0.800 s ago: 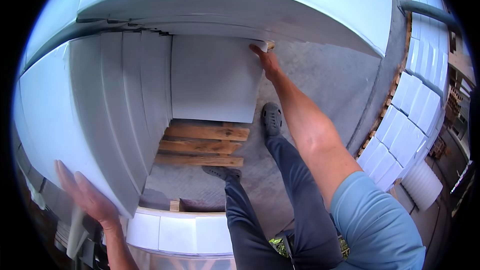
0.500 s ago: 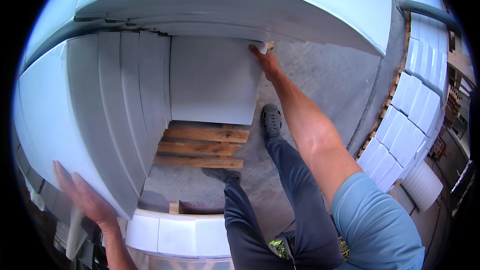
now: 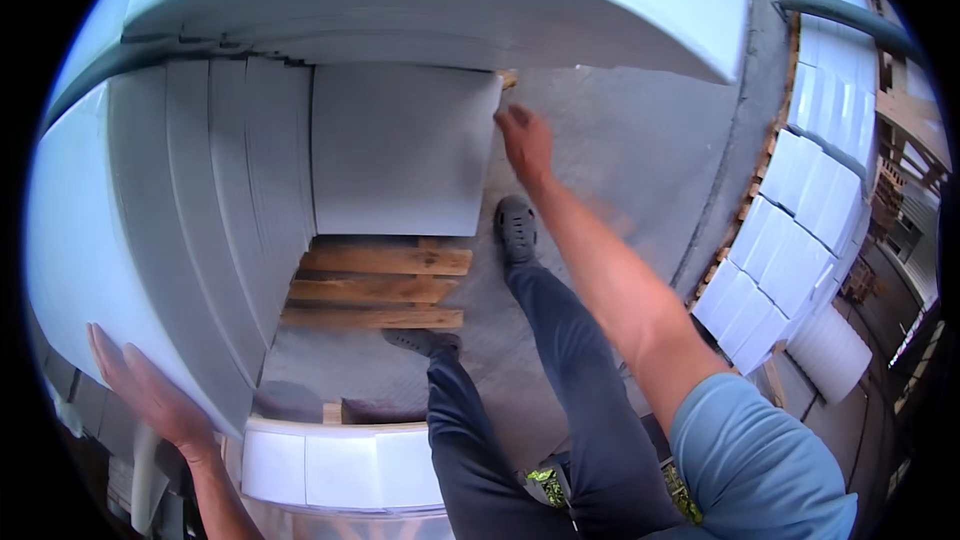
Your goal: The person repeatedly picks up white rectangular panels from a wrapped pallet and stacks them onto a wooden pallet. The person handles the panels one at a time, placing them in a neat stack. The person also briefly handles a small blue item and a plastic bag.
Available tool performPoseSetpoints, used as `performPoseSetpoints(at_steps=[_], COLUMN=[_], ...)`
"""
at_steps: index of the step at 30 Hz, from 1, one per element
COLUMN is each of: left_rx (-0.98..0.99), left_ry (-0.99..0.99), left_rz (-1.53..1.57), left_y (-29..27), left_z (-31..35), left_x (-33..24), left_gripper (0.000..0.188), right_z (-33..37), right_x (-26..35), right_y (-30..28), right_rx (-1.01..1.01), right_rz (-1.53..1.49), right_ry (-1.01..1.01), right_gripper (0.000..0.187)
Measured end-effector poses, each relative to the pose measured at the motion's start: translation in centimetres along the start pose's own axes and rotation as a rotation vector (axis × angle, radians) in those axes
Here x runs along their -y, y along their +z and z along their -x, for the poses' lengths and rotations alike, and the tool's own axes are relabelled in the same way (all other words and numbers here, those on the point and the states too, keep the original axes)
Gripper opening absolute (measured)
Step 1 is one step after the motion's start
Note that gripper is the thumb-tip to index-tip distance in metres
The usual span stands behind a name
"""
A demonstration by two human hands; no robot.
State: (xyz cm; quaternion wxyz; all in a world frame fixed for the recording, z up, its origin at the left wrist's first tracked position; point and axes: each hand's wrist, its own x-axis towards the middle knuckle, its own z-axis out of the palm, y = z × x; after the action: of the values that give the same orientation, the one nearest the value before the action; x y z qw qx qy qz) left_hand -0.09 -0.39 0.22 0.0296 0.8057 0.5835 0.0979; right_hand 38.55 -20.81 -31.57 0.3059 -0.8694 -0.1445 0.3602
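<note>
A single white box (image 3: 405,155) lies low on a wooden pallet (image 3: 385,261), between my feet and the tall stacks. At its right edge is my right hand (image 3: 525,140), fingers bent and blurred; whether they grip the edge I cannot tell. My left hand (image 3: 150,395) rests flat with fingers outstretched against the top white box (image 3: 85,240) of the tall stack at the left. Beyond the low box, another tall stack of white boxes (image 3: 430,0) overhangs the far side.
Along the right runs a long row of white boxes (image 3: 790,240) on pallets, with a white roll (image 3: 830,352) at its near end. A grey pipe (image 3: 840,15) crosses at the upper right. Close to my legs stands a low row of white boxes (image 3: 345,470).
My right hand has come off the far right corner of the low box and drawn nearer along its edge. My left hand remains on the left stack. The view has shifted slightly.
</note>
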Motion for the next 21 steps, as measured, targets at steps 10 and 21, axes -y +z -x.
performPoseSetpoints(at_steps=[10, 21], left_rx=[-0.026, -0.013], left_ry=[0.042, -0.036], left_rz=[0.001, -0.113], left_y=[0.8, 0.9], left_z=[-0.3, 0.0], left_x=[1.0, 1.8], left_gripper=[0.049, 0.053], right_z=[10.8, 9.1], right_x=[-9.6, -8.0], right_y=[3.8, 6.0], right_rx=[0.279, 0.391], right_rz=[-0.407, -0.711], right_ry=[0.566, 0.551], right_gripper=[0.084, 0.079])
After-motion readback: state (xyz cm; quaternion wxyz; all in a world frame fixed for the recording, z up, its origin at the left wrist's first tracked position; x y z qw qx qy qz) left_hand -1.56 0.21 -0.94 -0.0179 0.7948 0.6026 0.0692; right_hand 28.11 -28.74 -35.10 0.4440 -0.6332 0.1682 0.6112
